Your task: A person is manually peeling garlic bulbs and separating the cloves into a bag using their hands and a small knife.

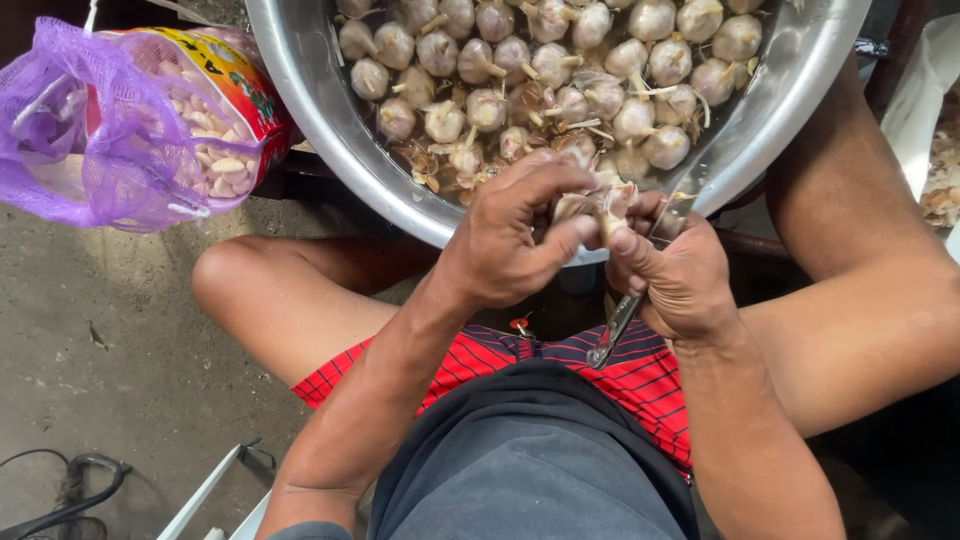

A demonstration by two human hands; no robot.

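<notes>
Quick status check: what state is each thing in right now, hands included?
left hand: closed on the garlic bulb, pulling at it.
right hand: gripping a knife and the bulb.
garlic bulb: held between both hands, skin partly torn.
knife: held, handle end pointing down.
steel bowl: filled with whole garlic bulbs.
purple mesh bag: bulging, holds peeled cloves.

Both hands, left (505, 235) and right (675, 275), meet with fingers curled, forearms angled inward.

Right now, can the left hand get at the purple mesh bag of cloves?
Probably yes: the left hand is busy on a garlic bulb, but nothing stands between it and the purple mesh bag.
</notes>
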